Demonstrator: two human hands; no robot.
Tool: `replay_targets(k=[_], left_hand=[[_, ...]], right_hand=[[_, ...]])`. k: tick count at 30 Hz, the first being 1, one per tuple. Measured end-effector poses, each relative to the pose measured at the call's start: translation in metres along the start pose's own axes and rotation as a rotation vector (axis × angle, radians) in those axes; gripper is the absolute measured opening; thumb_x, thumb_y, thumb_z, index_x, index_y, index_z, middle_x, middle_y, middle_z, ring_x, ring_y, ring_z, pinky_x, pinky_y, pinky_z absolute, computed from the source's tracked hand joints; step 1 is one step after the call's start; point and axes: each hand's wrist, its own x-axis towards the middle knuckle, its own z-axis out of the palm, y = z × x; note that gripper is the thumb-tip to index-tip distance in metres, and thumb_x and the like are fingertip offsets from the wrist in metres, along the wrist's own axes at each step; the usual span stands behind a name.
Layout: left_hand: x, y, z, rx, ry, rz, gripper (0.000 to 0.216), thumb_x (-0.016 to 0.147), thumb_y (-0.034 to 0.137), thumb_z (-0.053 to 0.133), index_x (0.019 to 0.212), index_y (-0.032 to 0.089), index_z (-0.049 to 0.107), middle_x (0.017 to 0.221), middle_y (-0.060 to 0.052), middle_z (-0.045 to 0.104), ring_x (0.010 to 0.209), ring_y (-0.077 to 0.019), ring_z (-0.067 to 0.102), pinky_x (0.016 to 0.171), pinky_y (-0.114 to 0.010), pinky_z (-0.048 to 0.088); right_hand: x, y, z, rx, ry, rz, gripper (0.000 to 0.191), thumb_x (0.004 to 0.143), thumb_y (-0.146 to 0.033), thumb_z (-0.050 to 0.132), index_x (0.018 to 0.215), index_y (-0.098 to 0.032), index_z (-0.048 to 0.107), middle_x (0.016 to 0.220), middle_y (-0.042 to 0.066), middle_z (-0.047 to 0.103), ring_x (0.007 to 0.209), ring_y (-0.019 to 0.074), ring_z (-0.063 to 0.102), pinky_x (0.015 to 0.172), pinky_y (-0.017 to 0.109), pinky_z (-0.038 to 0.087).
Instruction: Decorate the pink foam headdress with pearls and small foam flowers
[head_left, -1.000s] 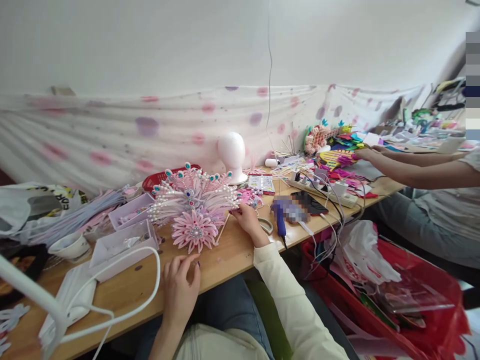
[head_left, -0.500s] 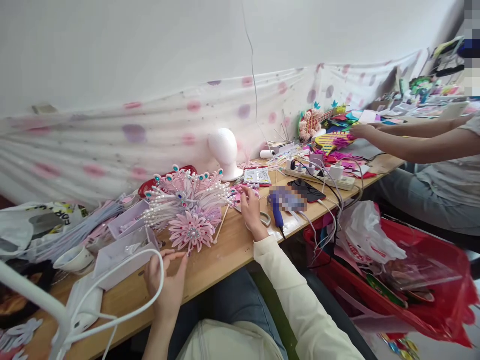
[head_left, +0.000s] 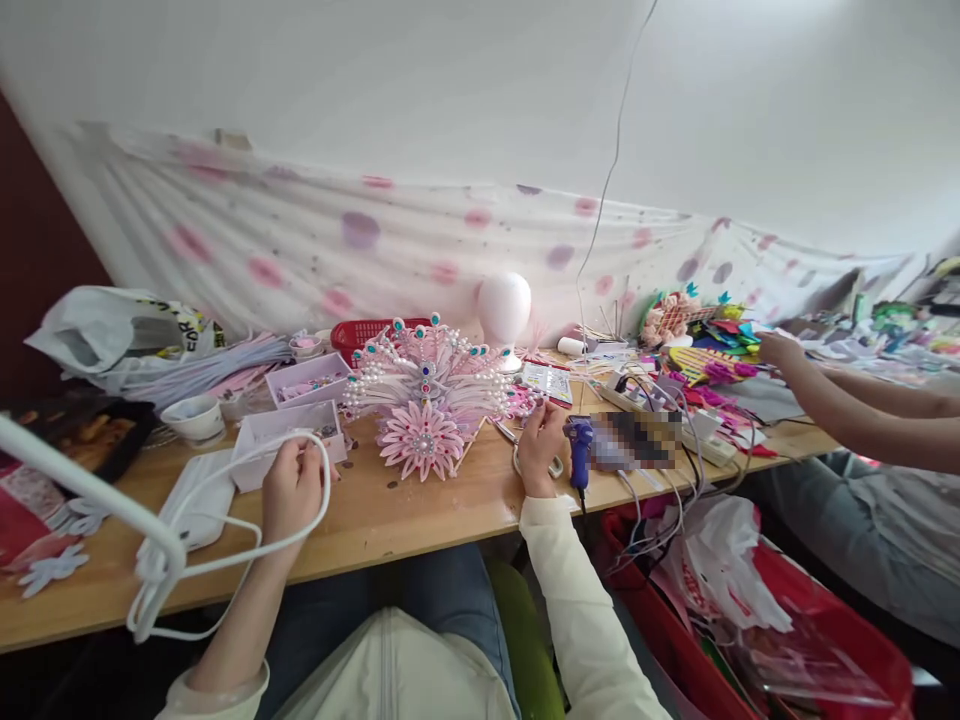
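A pink headdress (head_left: 424, 375) with pearls, blue-green gems and a large flower in front stands on the wooden table. My left hand (head_left: 294, 488) is by the front box (head_left: 262, 435), its fingers drawn together; what they hold, if anything, is hidden. Around that wrist loops the lamp's white ring (head_left: 324, 510), closer to the camera. My right hand (head_left: 541, 448) is right of the headdress, fingers curled, anything in them too small to make out. It partly covers the scissors (head_left: 556, 468). Just right of it lies a blue glue gun (head_left: 580, 450).
A white foam head (head_left: 504, 312) and a red basket (head_left: 360, 338) stand behind the headdress. At right are a power strip (head_left: 705, 445) with cables and a co-worker's arms (head_left: 847, 400). A red bag (head_left: 862, 660) sits below the table edge. A bowl (head_left: 193, 420) stands at left.
The view has turned left. My left hand has moved from the table before the flower back to the box, fingers now closed. My right hand's fingers have curled in, away from the headdress's side.
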Motion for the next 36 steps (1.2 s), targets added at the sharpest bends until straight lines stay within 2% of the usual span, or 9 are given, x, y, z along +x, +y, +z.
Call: replay_targets(k=[7, 11, 13, 15, 18, 23, 30, 33, 36], left_hand=[[0.013, 0.012, -0.003, -0.019, 0.024, -0.055, 0.048, 0.087, 0.053, 0.044, 0.048, 0.026, 0.039, 0.044, -0.001, 0.057, 0.05, -0.0187, 0.058, 0.054, -0.029, 0.046], [0.012, 0.007, -0.003, -0.117, 0.077, -0.095, 0.048, 0.082, 0.049, 0.054, 0.043, 0.025, 0.039, 0.044, -0.001, 0.056, 0.054, -0.019, 0.059, 0.059, -0.03, 0.048], [0.012, 0.002, -0.002, -0.19, 0.077, -0.104, 0.041, 0.08, 0.048, 0.053, 0.048, 0.024, 0.047, 0.052, -0.003, 0.062, 0.062, -0.0211, 0.064, 0.063, -0.031, 0.052], [0.012, -0.003, 0.0, -0.234, 0.049, -0.102, 0.033, 0.08, 0.049, 0.052, 0.061, 0.022, 0.058, 0.066, -0.005, 0.07, 0.069, -0.0228, 0.068, 0.065, -0.033, 0.056], [0.012, -0.008, 0.003, -0.282, 0.006, -0.096, 0.031, 0.078, 0.049, 0.055, 0.083, 0.02, 0.065, 0.085, -0.007, 0.076, 0.076, -0.0239, 0.071, 0.068, -0.035, 0.059], [0.006, -0.018, 0.009, -0.323, -0.064, -0.107, 0.036, 0.074, 0.049, 0.063, 0.092, 0.018, 0.067, 0.092, -0.009, 0.076, 0.083, -0.0261, 0.073, 0.079, -0.04, 0.06], [-0.002, -0.038, 0.016, -0.302, -0.14, -0.118, 0.033, 0.074, 0.048, 0.064, 0.088, 0.018, 0.07, 0.09, -0.01, 0.076, 0.083, -0.0272, 0.072, 0.081, -0.042, 0.058], [0.006, -0.034, 0.014, -0.293, -0.144, -0.094, 0.034, 0.076, 0.047, 0.063, 0.091, 0.018, 0.07, 0.09, -0.009, 0.076, 0.082, -0.0262, 0.072, 0.079, -0.041, 0.058], [0.019, -0.017, 0.008, -0.28, -0.109, -0.032, 0.032, 0.073, 0.045, 0.064, 0.091, 0.019, 0.071, 0.087, -0.008, 0.075, 0.082, -0.0249, 0.071, 0.078, -0.039, 0.058]], right_hand=[[-0.003, -0.002, -0.008, -0.048, -0.014, -0.004, 0.052, 0.1, -0.049, 0.022, 0.065, -0.025, 0.052, 0.064, 0.01, 0.063, 0.065, 0.0254, 0.06, 0.069, 0.039, 0.046], [0.0, 0.0, -0.005, -0.019, -0.08, -0.03, 0.055, 0.1, -0.038, 0.017, 0.072, -0.02, 0.062, 0.076, 0.014, 0.069, 0.084, 0.0286, 0.066, 0.082, 0.043, 0.048], [0.001, 0.002, -0.001, 0.012, -0.135, -0.054, 0.046, 0.096, -0.029, 0.022, 0.094, -0.016, 0.067, 0.094, 0.016, 0.072, 0.099, 0.0287, 0.066, 0.091, 0.044, 0.047], [0.003, 0.004, 0.003, 0.037, -0.207, -0.078, 0.041, 0.088, -0.024, 0.034, 0.116, -0.014, 0.062, 0.108, 0.017, 0.071, 0.108, 0.0283, 0.065, 0.095, 0.044, 0.046], [0.003, 0.007, 0.01, 0.044, -0.323, -0.103, 0.054, 0.077, -0.021, 0.045, 0.129, -0.011, 0.055, 0.105, 0.018, 0.072, 0.1, 0.0302, 0.067, 0.091, 0.044, 0.049], [0.002, 0.015, 0.013, -0.006, -0.429, -0.138, 0.049, 0.078, -0.025, 0.048, 0.124, -0.013, 0.055, 0.093, 0.015, 0.073, 0.086, 0.0317, 0.069, 0.076, 0.042, 0.053], [0.001, 0.017, 0.009, -0.135, -0.429, -0.172, 0.021, 0.073, -0.025, 0.046, 0.089, -0.023, 0.059, 0.071, 0.01, 0.068, 0.07, 0.0299, 0.064, 0.066, 0.039, 0.048], [0.003, 0.014, 0.006, -0.152, -0.39, -0.191, 0.016, 0.074, -0.028, 0.046, 0.08, -0.023, 0.06, 0.076, 0.011, 0.069, 0.074, 0.0292, 0.064, 0.071, 0.04, 0.049], [0.006, 0.008, 0.001, -0.14, -0.287, -0.192, 0.03, 0.077, -0.031, 0.044, 0.092, -0.018, 0.066, 0.094, 0.016, 0.073, 0.088, 0.0309, 0.066, 0.082, 0.044, 0.049]])
